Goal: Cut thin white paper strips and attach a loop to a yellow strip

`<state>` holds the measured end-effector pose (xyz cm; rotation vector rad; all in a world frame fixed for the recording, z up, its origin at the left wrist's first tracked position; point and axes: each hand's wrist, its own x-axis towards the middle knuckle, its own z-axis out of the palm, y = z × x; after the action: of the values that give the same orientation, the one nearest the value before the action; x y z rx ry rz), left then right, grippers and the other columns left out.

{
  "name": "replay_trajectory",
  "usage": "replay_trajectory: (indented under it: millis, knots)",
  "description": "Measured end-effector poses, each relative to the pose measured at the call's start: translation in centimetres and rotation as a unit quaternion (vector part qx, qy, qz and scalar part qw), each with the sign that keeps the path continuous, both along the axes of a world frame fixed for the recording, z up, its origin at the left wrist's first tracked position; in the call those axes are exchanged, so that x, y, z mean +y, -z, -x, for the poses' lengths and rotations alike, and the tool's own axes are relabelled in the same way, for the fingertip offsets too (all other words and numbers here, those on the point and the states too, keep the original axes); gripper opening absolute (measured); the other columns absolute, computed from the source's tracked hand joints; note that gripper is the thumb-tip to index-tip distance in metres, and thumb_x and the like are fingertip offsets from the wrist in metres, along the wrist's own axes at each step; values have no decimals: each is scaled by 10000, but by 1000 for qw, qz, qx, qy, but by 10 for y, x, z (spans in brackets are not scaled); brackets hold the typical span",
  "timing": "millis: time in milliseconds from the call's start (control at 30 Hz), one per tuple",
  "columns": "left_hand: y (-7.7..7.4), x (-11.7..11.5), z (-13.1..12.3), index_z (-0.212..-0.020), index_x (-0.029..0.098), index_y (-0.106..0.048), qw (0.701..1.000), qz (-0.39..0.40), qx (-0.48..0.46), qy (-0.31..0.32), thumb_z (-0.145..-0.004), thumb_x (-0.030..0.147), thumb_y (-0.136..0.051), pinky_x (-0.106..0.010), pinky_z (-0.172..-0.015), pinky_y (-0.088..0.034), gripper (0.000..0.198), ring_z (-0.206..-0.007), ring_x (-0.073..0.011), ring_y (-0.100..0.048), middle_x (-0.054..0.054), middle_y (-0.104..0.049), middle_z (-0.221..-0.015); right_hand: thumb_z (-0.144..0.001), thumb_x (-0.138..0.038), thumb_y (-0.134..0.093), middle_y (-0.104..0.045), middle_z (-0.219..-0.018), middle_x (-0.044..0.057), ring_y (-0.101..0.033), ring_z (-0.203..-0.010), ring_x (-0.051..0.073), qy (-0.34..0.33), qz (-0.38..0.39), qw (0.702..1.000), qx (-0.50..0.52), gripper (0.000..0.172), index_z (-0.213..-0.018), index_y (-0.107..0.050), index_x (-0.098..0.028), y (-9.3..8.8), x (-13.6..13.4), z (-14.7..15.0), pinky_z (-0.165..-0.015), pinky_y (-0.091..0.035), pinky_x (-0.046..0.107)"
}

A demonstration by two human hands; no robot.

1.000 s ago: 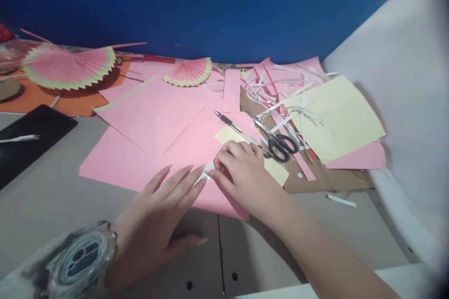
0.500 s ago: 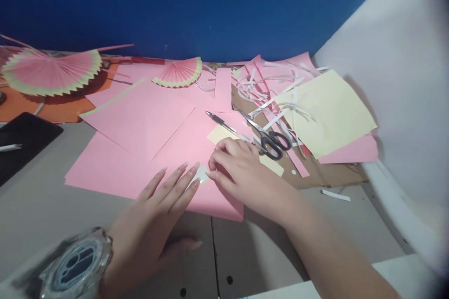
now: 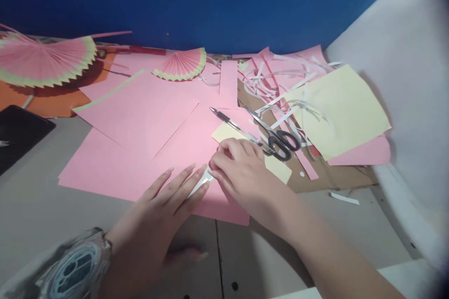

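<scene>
At far left, a dark flat slab [image 3: 21,138] sits on the table [image 3: 31,191] below a large pleated fan [image 3: 45,60] of pink paper edged in yellow, and a clear-strapped watch [image 3: 75,264] circles your left wrist. Your left hand [image 3: 154,224] lies palm down, fingers long and slightly spread, thumb well apart, its fingertips resting on and beside a small white piece [image 3: 200,184] on the pink sheet [image 3: 115,168]. That piece lies between your two hands, its visible long axis slanting from near left to far right, in line with your left fingers; both hands are about equally close, one at either end. Your right hand [image 3: 240,166] closes in from the right, fingers curled and thumb tip at the piece's far end, though whether they pinch it you cannot tell. Beyond your right knuckles lie a pen [image 3: 238,130] and scissors [image 3: 271,131].
</scene>
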<state>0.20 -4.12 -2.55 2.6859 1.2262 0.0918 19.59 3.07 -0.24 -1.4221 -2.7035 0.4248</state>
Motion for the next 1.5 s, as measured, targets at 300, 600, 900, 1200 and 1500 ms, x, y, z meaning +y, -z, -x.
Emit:
replay_trajectory:
  millis: [300,600,900,1200,1500]
  knots:
    - [0,0,0,-1435,145,-177,1000,6,0,2,-823,626,-348,-413,-1104,-72,797,-1381,-265,-133,-83,-114,-1522,-839,-146,-484,-465,-921,25,-389,-873,182,17,-38,999,17,101,-766,-507,-211,13,-3,0,-795,-272,348]
    - [2,0,-4,-1429,119,-196,1000,-10,-12,-2,-800,602,-423,-414,-1102,-95,825,-1369,-269,-176,-95,-160,-1512,-851,-163,-495,-474,-941,30,-410,-902,187,22,-44,999,6,90,-774,-503,-208,13,-5,0,-800,-270,349]
    - [0,0,0,-1434,136,-182,1000,6,-6,-6,-800,641,-373,-403,-1107,-92,832,-1370,-259,-174,-69,-138,-1520,-834,-154,-513,-458,-942,34,-405,-895,190,16,-56,998,3,79,-781,-496,-210,12,-6,-1,-826,-273,356]
    - [2,0,-1,-1428,125,-203,1000,-5,-9,-4,-801,640,-374,-420,-1097,-94,829,-1369,-268,-170,-86,-157,-1514,-808,-131,-509,-439,-920,27,-382,-861,188,16,-62,998,-3,105,-752,-461,-207,10,-7,0,-802,-272,354]
    - [0,0,-2,-1433,164,-194,1000,1,0,-9,-803,649,-359,-420,-1097,-88,812,-1373,-258,-159,-62,-143,-1519,-787,-108,-517,-435,-934,32,-398,-878,190,21,-73,997,-9,104,-769,-492,-207,13,-9,0,-830,-264,365]
